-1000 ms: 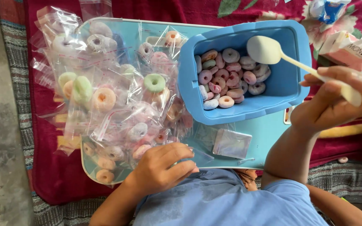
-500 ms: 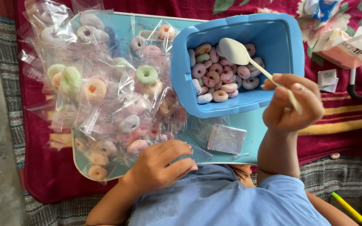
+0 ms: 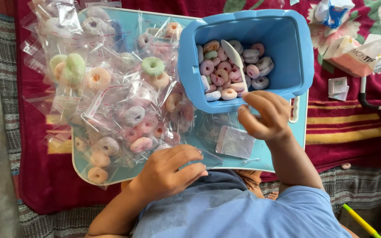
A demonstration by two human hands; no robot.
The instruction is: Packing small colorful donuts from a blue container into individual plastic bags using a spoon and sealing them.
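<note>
Spread over the red blanket, the pale blue tray [image 3: 283,165] is carrying my work: my right hand [image 3: 264,115], pinched on the white spoon [image 3: 236,59], is now dipping it down among the ring sweets [image 3: 225,77] in the blue tub [image 3: 287,48], while my left hand [image 3: 168,169], fingers loosely curled, is resting on an empty clear bag [image 3: 208,159].

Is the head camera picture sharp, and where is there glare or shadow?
Head view: soft, even daylight, mostly sharp; the clear bags on the tray give pale glare that veils the ring sweets inside; the blue tub is shaded on its inner wall; the right hand holding the white spoon is slightly blurred; the left hand is crisp.
</note>
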